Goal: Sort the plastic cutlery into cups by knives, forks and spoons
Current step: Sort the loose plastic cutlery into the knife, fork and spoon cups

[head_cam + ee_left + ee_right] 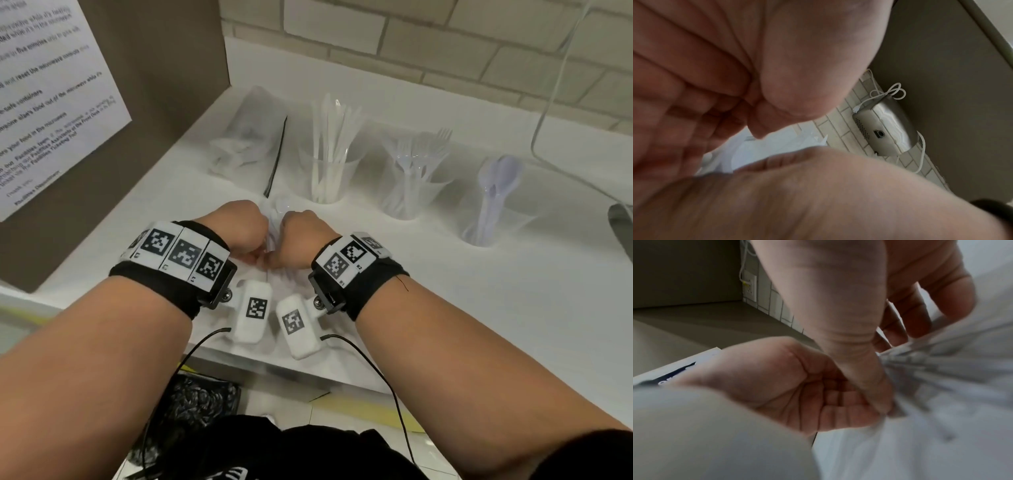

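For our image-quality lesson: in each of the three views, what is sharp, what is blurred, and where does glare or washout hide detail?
Head view: wrist bands sharp, the white counter washed out, so clear cups barely stand out. Left wrist view: the left hand fills the frame out of focus. Right wrist view: the right hand and cutlery streak with motion blur.

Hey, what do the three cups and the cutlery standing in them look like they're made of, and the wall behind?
The cups, for instance the knife cup, look like clear, thin plastic: the handles show through the walls. The knives, forks and spoons seem to be pale, slightly translucent plastic. The wall looks like matte whitish tile or brick with visible grout lines.
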